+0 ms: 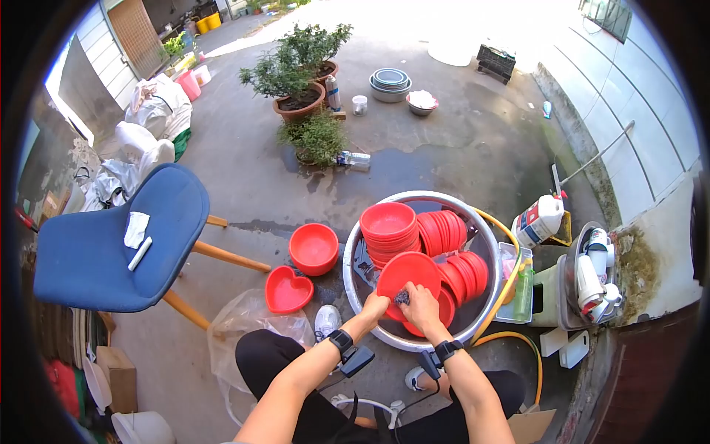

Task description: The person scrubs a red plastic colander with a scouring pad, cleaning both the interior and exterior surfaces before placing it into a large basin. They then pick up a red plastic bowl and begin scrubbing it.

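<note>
My left hand (376,304) grips the near-left rim of a red plastic bowl (408,272), which is tilted with its inside facing me. In my right hand (422,306) is a dark grey scouring pad (402,297), pressed against the bowl. Both hands are over a large metal basin (350,285) with dark water in it. Inside the basin a tall stack of red bowls (388,226) stands at the back left. More red bowls (442,231) lean on their sides behind and to the right, and another red bowl (446,311) lies under the held one.
Left of the basin sit a round red bowl (313,249) and a heart-shaped red bowl (289,289). A blue chair (111,248) stands further left. A yellow hose (510,277) runs along the basin's right side, near a white jug (538,220). Potted plants (299,96) stand ahead.
</note>
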